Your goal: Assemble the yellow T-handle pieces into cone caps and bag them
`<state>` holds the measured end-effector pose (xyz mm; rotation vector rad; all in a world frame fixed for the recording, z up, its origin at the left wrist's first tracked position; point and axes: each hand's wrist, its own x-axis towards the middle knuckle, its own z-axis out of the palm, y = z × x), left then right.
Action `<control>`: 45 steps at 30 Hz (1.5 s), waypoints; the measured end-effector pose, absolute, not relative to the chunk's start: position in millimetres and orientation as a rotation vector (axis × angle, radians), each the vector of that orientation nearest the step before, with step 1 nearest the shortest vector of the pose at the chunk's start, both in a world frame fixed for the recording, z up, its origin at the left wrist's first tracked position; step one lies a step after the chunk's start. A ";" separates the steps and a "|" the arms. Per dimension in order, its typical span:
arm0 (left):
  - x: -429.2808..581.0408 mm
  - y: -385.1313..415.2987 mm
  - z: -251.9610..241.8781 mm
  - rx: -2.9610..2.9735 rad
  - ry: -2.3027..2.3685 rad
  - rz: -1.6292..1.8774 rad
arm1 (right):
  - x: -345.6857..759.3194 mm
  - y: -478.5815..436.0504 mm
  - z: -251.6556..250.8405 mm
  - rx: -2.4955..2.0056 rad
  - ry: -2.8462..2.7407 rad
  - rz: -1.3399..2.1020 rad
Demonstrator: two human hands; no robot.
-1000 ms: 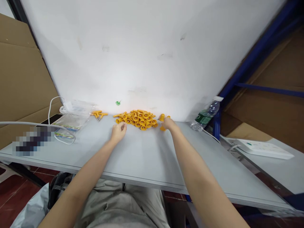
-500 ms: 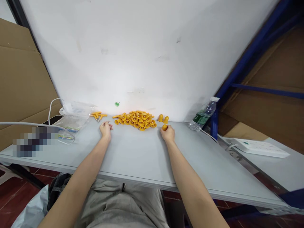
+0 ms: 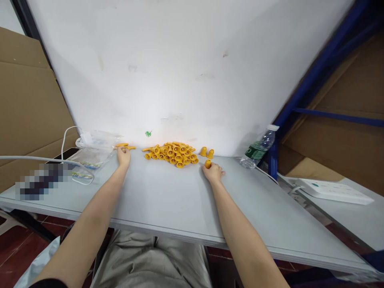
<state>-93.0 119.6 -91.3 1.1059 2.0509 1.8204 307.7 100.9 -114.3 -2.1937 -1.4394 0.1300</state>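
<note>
A heap of several small orange plastic caps lies at the far edge of the grey table, against the white wall. My left hand reaches far left onto a few orange T-shaped pieces, its fingers curled over them and hiding what they grip. My right hand rests on the table right of the heap, fingers closed around one orange cap. Two more caps stand upright just behind it.
A clear plastic bag and a white cable lie at the far left. A water bottle lies at the far right by a blue rack post. A white power strip sits on the neighbouring table. Cardboard stands on both sides.
My left hand has moved left from the heap's edge to the T-shaped pieces. My right hand drew back from the two upright caps, holding one cap.
</note>
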 end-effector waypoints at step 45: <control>-91.0 117.9 -66.7 1.966 2.297 0.728 | 294.7 88.3 -93.2 -1.766 -1.334 0.121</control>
